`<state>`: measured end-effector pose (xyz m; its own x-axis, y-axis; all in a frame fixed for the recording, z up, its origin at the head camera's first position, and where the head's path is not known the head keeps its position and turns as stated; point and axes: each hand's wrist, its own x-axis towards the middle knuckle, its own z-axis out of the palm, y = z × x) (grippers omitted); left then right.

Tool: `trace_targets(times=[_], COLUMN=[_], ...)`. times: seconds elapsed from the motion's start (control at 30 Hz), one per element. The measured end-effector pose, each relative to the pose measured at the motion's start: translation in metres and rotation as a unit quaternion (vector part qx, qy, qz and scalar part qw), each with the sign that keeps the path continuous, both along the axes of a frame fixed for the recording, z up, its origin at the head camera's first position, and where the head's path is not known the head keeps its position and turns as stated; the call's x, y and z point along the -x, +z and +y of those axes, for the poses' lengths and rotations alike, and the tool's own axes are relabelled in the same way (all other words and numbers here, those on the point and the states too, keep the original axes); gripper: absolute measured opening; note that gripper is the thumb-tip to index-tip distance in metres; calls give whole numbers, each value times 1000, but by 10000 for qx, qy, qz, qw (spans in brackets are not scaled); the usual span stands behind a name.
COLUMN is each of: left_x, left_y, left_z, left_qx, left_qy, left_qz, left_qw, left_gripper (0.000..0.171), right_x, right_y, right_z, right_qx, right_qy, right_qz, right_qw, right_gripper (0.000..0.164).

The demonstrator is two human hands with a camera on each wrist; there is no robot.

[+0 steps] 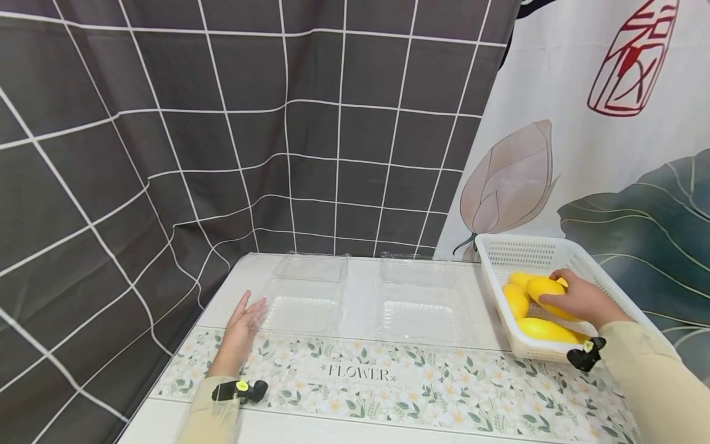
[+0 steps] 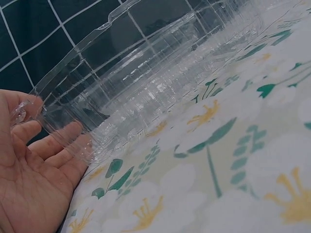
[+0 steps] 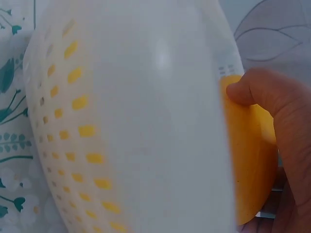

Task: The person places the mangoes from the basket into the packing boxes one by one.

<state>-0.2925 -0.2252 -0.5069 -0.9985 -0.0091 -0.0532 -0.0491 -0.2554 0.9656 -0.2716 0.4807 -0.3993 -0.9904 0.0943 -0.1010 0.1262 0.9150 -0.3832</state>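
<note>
In the head view my right hand [image 1: 585, 298] reaches into a white plastic basket [image 1: 582, 256] and grips a smooth yellow oval fruit [image 1: 540, 287]. Several more such fruits [image 1: 546, 330] lie around it. The right wrist view shows the thumb bent over the fruit [image 3: 250, 160], behind the basket's blurred wall [image 3: 160, 116]. My left hand [image 1: 243, 319] is beside the left clear plastic clamshell box [image 1: 302, 314], its fingers extended. In the left wrist view those fingers rest at the side of the box [image 2: 121, 92]. Its lid stands opened at the back.
A second clear clamshell box [image 1: 418, 317], lid up, stands right of the first. A floral strip with "FLOWER" lettering [image 1: 360, 374] runs across the white table [image 1: 310, 425]. Behind hang a dark grid curtain [image 1: 310, 129] and a white printed curtain [image 1: 566, 80].
</note>
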Motion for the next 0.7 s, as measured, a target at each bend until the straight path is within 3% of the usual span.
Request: trace_targets(times=[0.3,0.7], left_x=[0,-2], left_y=[1,1], left_z=[2,2], left_qx=[-53,-11], left_qy=[61,25], left_qz=[19,36], left_qw=[10000,10000], left_gripper=[62,61], right_x=[6,11], right_y=[14,28], right_z=[-16,-42], right_qx=[-105,-280], right_qy=[237,518], right_qz=[180,383], right_qw=[9995,9975], right_gripper=[80,79])
